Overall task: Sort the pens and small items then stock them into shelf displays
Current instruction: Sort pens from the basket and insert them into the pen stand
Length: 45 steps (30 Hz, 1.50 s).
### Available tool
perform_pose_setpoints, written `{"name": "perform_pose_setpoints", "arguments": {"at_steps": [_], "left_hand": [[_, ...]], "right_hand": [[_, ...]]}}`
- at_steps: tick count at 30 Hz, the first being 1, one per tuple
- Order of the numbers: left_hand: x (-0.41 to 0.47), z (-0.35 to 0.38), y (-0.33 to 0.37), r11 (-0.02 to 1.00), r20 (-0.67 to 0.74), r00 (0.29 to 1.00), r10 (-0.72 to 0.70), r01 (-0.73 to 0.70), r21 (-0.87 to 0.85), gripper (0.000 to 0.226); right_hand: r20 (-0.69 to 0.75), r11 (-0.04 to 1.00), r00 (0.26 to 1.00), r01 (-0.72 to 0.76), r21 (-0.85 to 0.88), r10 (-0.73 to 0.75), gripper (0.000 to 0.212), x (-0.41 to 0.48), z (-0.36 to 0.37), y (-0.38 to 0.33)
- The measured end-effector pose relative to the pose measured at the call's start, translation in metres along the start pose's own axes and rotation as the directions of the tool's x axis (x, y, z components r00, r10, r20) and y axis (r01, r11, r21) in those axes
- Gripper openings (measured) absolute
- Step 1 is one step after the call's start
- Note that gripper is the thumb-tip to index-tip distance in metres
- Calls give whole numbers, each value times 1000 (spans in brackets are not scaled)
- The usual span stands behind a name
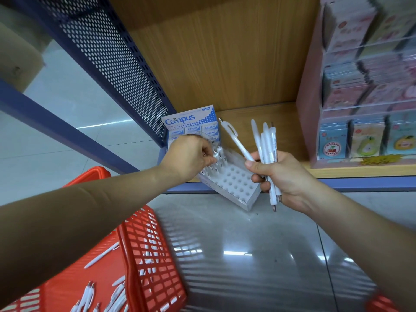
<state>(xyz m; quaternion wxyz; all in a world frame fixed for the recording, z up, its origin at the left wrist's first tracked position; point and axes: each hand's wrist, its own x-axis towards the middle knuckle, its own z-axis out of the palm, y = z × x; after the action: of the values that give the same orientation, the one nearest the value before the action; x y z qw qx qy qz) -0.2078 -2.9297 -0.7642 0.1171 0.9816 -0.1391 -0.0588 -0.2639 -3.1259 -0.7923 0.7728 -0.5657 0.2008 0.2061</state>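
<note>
Red basket (146, 244), lower left: loose white pens (101, 255) lie on its bottom. Left hand (191, 156): fingers pinch the top of one pen (219, 150) standing in the rack (234, 183). Rack: white block with rows of holes, tilted at the shelf (290, 127) edge, a few pens upright in its left rows. Right hand (283, 176): clamped round a bundle (266, 143) of white pens, just right of the rack. Campus box (191, 127): behind the rack. Card display (360, 86): on the shelf, right.
</note>
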Motion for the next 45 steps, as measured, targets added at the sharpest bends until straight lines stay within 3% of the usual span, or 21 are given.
{"name": "perform_pose_setpoints", "arguments": {"at_steps": [9, 12, 14, 15, 16, 17, 18, 22, 26, 30, 33, 36, 45], "left_hand": [[1, 1, -2, 999, 35, 998, -52, 52, -13, 15], [2, -14, 1, 979, 59, 993, -107, 115, -167, 8], [4, -29, 4, 842, 97, 970, -225, 243, -482, 10], [4, -37, 8, 683, 199, 940, -278, 339, -646, 13], [3, -44, 11, 525, 307, 908, -284, 415, -743, 18], [3, -50, 13, 440, 380, 888, -260, 459, -772, 25], [2, -53, 14, 430, 413, 881, -229, 473, -769, 30], [0, -50, 15, 519, 384, 911, -149, 403, -754, 29], [1, -54, 12, 633, 267, 951, -158, 305, -712, 10], [5, -68, -2, 860, 125, 977, -170, 209, -466, 9], [-1, -64, -8, 962, 108, 988, -111, 134, -240, 9], [-8, -55, -8, 996, 85, 996, -34, 41, -83, 8], [-12, -29, -6, 980, 54, 990, 130, -136, 142, 18]], "right_hand": [[8, 997, 999, 51, -62, -51, 20, 1, 0, 0], [1, 990, 996, 91, -109, -92, 21, 1, 0, 0], [-7, 982, 992, 121, -148, -123, 22, 1, 1, -2], [-12, 977, 990, 135, -166, -139, 22, 0, 1, -2], [-19, 972, 988, 146, -184, -152, 24, 0, 2, -2], [-29, 967, 986, 153, -206, -162, 25, 0, 3, -2], [-40, 960, 984, 159, -230, -173, 25, -1, 3, -2], [-69, 933, 972, 195, -303, -226, 25, 0, 3, 0], [-49, 947, 982, 164, -276, -184, 23, 0, 2, -2], [-83, 982, 994, 53, -179, -69, 11, 1, 1, -5], [-96, 994, 995, -17, -107, 7, 20, 3, 1, -4], [-56, 997, 998, -41, -70, 37, 20, 3, 3, -2], [-2, 999, 1000, -31, -15, 31, 20, 1, 3, -2]]}}
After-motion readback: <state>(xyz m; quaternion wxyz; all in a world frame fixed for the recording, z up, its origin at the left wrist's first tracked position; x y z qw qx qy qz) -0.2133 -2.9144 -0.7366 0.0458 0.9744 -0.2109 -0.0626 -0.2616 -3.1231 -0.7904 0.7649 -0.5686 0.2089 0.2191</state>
